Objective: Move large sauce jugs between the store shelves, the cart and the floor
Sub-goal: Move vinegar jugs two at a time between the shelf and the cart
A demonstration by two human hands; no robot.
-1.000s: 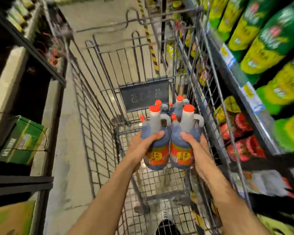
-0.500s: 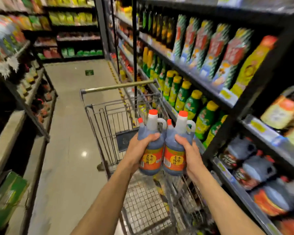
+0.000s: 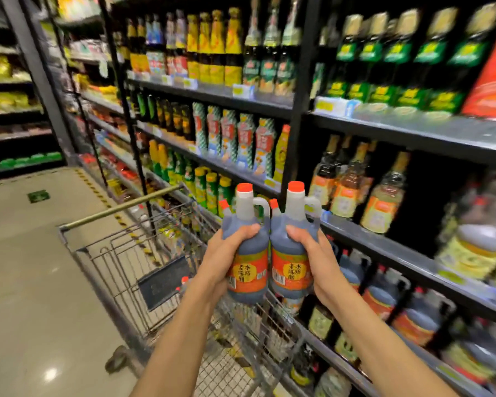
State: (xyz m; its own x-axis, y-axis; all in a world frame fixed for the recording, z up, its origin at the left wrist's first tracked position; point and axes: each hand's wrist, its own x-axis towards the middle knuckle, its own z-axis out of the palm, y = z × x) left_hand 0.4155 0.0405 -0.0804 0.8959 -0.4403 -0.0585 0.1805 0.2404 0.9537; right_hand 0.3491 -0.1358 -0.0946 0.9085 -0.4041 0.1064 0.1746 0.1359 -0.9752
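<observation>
You've got two big sauce jugs up in the air, side by side and touching, both upright with their red caps on top. The left jug (image 3: 248,265) and the right jug (image 3: 292,265) both show dark liquid and an orange label facing you, and they hang above the near end of the cart (image 3: 143,265), right in front of the shelves (image 3: 413,133).

Your left hand (image 3: 226,259) has its grip wrapped around the left jug's outer side, thumb across the shoulder of the bottle. Your right hand (image 3: 315,262) does the same on the right jug, thumb up top and fingers curled round the outside. So both grips are clamped on a jug, one each.

Down in the cart you can just make out another red-capped jug (image 3: 184,283) beside a dark sign panel. More similar jugs sit on the lower shelf (image 3: 381,299) to your right, a bit blurred. The floor (image 3: 26,282) is pale and shiny on your left.
</observation>
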